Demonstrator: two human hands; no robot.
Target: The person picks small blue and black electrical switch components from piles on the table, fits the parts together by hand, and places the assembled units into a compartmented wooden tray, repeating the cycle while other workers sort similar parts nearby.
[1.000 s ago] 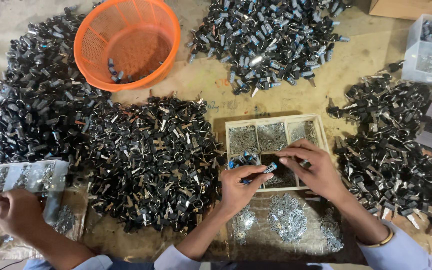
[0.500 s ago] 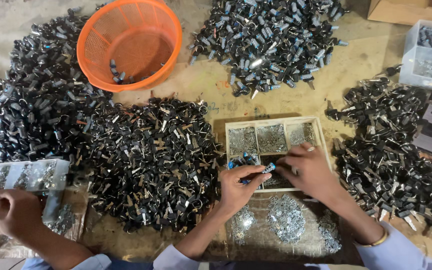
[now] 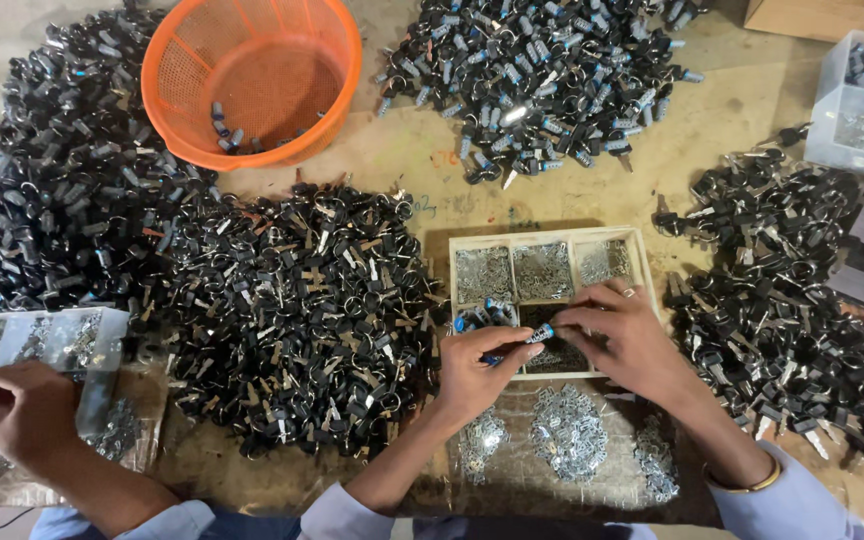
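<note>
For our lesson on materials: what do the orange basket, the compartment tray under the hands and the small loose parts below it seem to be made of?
Orange basket: likely plastic; bright even colour, moulded mesh wall.
Compartment tray: probably wood, pale and matt, with thin straight dividers.
Small loose parts: apparently metal; silvery, glinting in the light.

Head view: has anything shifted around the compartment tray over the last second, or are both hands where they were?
Almost nothing. The left hand and right hand stay together over the wooden compartment tray, pinching the same small blue-tipped part; the right fingers have only edged slightly. The orange basket, the piles of black keys and a co-worker's hands at the left edge are as before.
</note>
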